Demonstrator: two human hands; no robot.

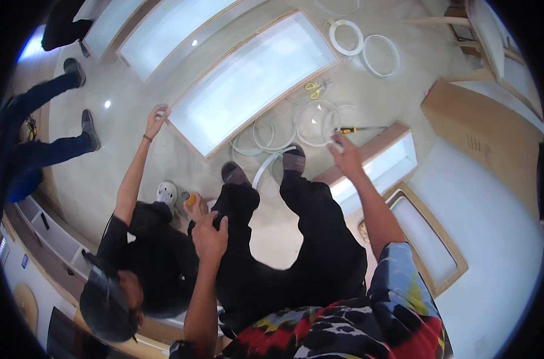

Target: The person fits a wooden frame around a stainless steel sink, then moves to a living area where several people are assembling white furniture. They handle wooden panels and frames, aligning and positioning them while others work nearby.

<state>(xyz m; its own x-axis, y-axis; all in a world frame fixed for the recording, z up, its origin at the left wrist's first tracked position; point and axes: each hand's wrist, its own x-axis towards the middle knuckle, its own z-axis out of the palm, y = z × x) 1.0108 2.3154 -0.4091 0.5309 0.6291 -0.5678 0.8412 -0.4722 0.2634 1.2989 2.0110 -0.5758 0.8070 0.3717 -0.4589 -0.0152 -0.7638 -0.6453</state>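
Note:
My right hand (347, 157) reaches over the floor at the right, its fingers apart and slightly blurred. Just beyond its fingertips lies a screwdriver (347, 130) with a yellow and black handle; I see no grip on it. My left hand (210, 239) hovers over my left thigh with thumb and fingers apart, holding nothing I can see. Beside it, a co-worker's hand (195, 208) holds a small orange-yellow object with a dark end (189, 198). The co-worker's other hand (157, 118) is at the corner of a long, shallow box with wooden edges and a white inside (203, 152).
White strip coils (345, 37) and loose loops (315, 143) lie on the floor, with yellow-handled scissors (315, 90). A smaller wood-edged box (397, 133) stands at right, near a wooden frame (457, 272) and a cardboard box (487, 140). Another person's legs (68, 143) stand far left.

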